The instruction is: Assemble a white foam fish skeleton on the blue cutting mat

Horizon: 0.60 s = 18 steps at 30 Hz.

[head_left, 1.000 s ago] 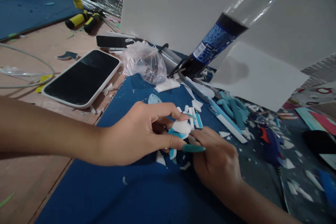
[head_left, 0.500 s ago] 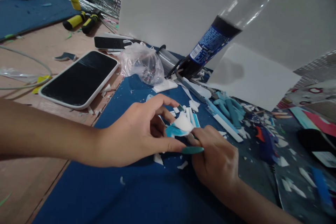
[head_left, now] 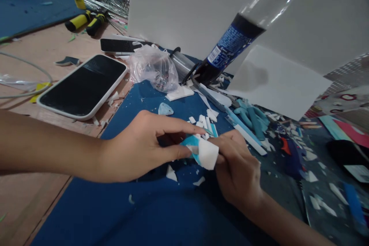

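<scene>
Above the blue mat [head_left: 123, 211], both hands meet at a small white and light-blue piece [head_left: 208, 154], whose exact kind I cannot make out. My left hand [head_left: 144, 146] pinches its blue side between thumb and fingers. My right hand [head_left: 238, 165] is closed at the white side, its fingertips partly hidden behind the piece. Just beyond the hands lie small white strips and scraps [head_left: 204, 121]. A pale blue rounded triangular piece [head_left: 165, 109] rests on the mat behind my left hand.
A phone [head_left: 83, 86] lies at left, near a clear plastic bag [head_left: 154, 67]. A tilted bottle of dark drink [head_left: 227, 46] stands at the back before a white board. Blue-handled pliers [head_left: 252, 117], a utility knife [head_left: 245, 132] and a glue gun [head_left: 292, 157] are on the right.
The white and blue piece has turned, its white part now facing me lower and to the right. My left fingers have closed from a spread pose onto it.
</scene>
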Each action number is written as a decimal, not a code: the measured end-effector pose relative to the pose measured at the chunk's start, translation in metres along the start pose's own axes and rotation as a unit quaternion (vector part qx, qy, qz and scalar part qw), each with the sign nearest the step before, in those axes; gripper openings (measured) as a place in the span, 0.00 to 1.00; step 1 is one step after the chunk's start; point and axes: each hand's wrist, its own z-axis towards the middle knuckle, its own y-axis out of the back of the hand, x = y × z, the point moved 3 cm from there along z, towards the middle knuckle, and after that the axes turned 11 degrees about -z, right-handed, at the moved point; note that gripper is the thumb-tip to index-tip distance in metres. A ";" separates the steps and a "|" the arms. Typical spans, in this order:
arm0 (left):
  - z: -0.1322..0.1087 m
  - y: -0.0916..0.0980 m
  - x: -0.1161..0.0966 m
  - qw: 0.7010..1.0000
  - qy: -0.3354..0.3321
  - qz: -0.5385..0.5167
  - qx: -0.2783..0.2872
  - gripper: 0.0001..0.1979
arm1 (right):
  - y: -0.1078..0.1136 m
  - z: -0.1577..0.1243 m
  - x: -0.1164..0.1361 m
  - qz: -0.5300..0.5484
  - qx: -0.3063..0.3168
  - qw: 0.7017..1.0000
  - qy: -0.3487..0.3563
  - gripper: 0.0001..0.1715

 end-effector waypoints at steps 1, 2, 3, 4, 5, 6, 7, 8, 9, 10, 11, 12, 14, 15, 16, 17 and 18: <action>0.000 0.000 -0.002 1.000 -0.024 0.006 0.002 0.14 | 0.000 0.000 0.000 0.008 -0.002 1.000 0.005 0.16; 0.000 0.000 -0.003 0.999 -0.046 0.012 0.003 0.14 | 0.000 0.000 0.001 0.015 -0.007 1.000 0.011 0.16; -0.001 0.000 -0.003 0.998 -0.061 0.018 0.005 0.13 | 0.000 0.000 0.001 0.022 -0.011 1.000 0.016 0.17; -0.001 0.000 -0.003 0.997 -0.067 0.024 0.007 0.12 | 0.000 0.000 0.001 0.030 -0.014 0.999 0.016 0.17; -0.001 0.001 -0.003 0.997 -0.064 0.030 0.009 0.12 | 0.000 0.000 0.001 0.038 -0.016 0.999 0.012 0.17; -0.002 0.001 -0.002 0.998 -0.054 0.035 0.010 0.11 | -0.001 0.000 0.000 0.046 -0.014 0.999 0.003 0.17; -0.002 0.001 -0.001 0.998 -0.041 0.037 0.011 0.12 | -0.001 0.000 0.000 0.053 -0.010 0.999 -0.006 0.18; -0.002 0.001 0.000 0.999 -0.031 0.036 0.010 0.12 | -0.001 0.001 -0.001 0.058 -0.006 0.998 -0.014 0.19; -0.002 0.001 0.000 0.999 -0.025 0.033 0.010 0.12 | -0.001 0.001 -0.001 0.063 -0.002 0.998 -0.019 0.19; -0.003 0.001 0.000 0.999 -0.024 0.028 0.010 0.13 | -0.001 0.001 -0.001 0.068 0.000 0.997 -0.022 0.20; -0.003 0.001 0.000 0.999 -0.026 0.026 0.012 0.13 | 0.000 0.001 -0.002 0.072 0.000 0.997 -0.022 0.21; -0.003 0.001 0.000 0.999 -0.028 0.025 0.013 0.13 | 0.000 0.001 -0.002 0.077 -0.001 0.997 -0.022 0.21; -0.003 0.001 0.000 0.999 -0.030 0.023 0.012 0.13 | 0.000 0.001 -0.003 0.084 0.001 0.996 -0.022 0.23; -0.003 0.001 0.000 0.999 -0.031 0.020 0.010 0.13 | 0.000 0.001 -0.003 0.088 0.003 0.996 -0.022 0.23; -0.003 0.002 0.000 0.999 -0.032 0.017 0.009 0.13 | 0.000 0.000 -0.004 0.092 0.004 0.996 -0.020 0.24; -0.003 0.002 0.000 0.999 -0.034 0.013 0.008 0.13 | -0.001 0.000 -0.004 0.096 0.005 0.995 -0.018 0.24; -0.003 0.001 0.001 0.999 -0.039 0.008 0.010 0.13 | -0.001 0.000 -0.004 0.100 0.006 0.995 -0.016 0.24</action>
